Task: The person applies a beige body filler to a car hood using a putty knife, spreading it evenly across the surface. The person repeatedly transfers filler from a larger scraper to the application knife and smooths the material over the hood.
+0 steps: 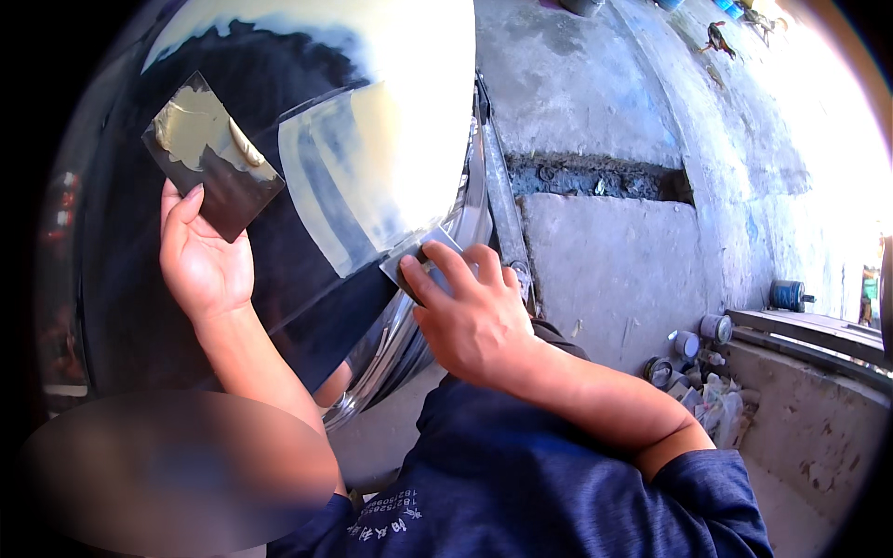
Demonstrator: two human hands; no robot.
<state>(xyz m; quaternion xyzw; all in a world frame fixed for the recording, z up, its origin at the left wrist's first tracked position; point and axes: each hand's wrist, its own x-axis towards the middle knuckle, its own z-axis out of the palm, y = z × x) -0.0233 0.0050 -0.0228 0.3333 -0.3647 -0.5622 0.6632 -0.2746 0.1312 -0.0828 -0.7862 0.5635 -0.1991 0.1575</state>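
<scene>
In my left hand [206, 256] is a dark flat plate [228, 200], pinched at its near edge. Cream-coloured putty [191, 126] lies smeared over its far half, with a thicker ridge on the right. My right hand [470, 312] grips a small flat putty spreader [409, 260], fingers pressed along its top. The spreader is at the near right corner of a pale putty patch [321, 195] on a dark, glossy car panel [307, 307]. Whether its edge touches the panel I cannot tell. Streaks of dark paint show through the patch.
Chrome headlight trim [363, 386] curves along the panel's right edge. Beyond lies a concrete floor [614, 260] with an open drain trench [605, 179]. Several cans, including a blue can [787, 296], and plastic litter [721, 409] sit by a low wall [800, 391]. A chicken [718, 39] stands far right.
</scene>
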